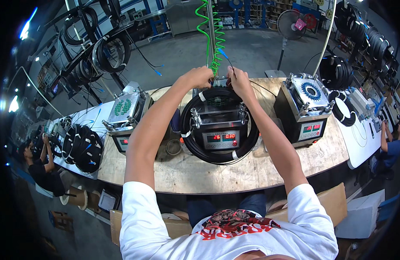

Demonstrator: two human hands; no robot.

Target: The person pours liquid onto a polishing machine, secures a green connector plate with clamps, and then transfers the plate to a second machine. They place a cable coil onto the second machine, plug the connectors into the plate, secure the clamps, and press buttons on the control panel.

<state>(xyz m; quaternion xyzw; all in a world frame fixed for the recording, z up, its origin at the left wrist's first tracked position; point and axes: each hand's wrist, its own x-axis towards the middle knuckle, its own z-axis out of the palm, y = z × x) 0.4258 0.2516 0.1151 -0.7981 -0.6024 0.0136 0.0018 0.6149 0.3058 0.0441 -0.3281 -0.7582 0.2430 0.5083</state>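
A coil of black cable (188, 138) hangs around the middle polishing-type machine (221, 141), which has a red digital display and metal corner clamps. Behind the machine's top, my right hand (240, 83) is closed on a thin black cable end (230, 62). A blue cap (223, 53) tips that end, standing up above the fingers. Close by on the left, my left hand (200, 78) is closed at the machine's far edge; its fingertips meet a small dark thing that I cannot make out. Green fittings (217, 101) show on the machine's top, partly behind the coil.
Similar machines stand at left (124, 108) and right (305, 104) on the wooden table (187, 173). A round container (173, 147) sits left of the coil. Coiled green air hose (202, 26) hangs ahead. People work at both sides, near more black cable coils (81, 147).
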